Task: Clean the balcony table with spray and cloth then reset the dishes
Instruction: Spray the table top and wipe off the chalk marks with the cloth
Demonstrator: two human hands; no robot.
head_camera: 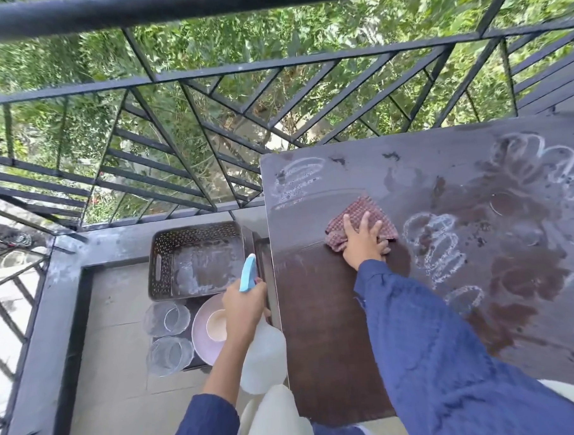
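Beyond the black railing (272,70) you see only green leaves; the table (333,330) stands against it, on the right. You are in the wiping step. The part of the table nearest to you looks dark and clean, while its far side and right side carry white looping smears, so I judge that less than half is done.

Your right hand (362,243) lies on the checked cloth (361,214) near the table's left edge, fingers spread and pressing down, arm stretched forward. Your left hand (243,304) is wrapped around the neck of the spray bottle (262,359), just outside the table's left edge, with the blue nozzle pointing away from you.

Next, you should probably push the cloth toward the smears with firm pressure.

On the floor left of the table wait a basket (194,229), two glasses (166,319), and a plate (202,339) with a bowl (217,325) on it.
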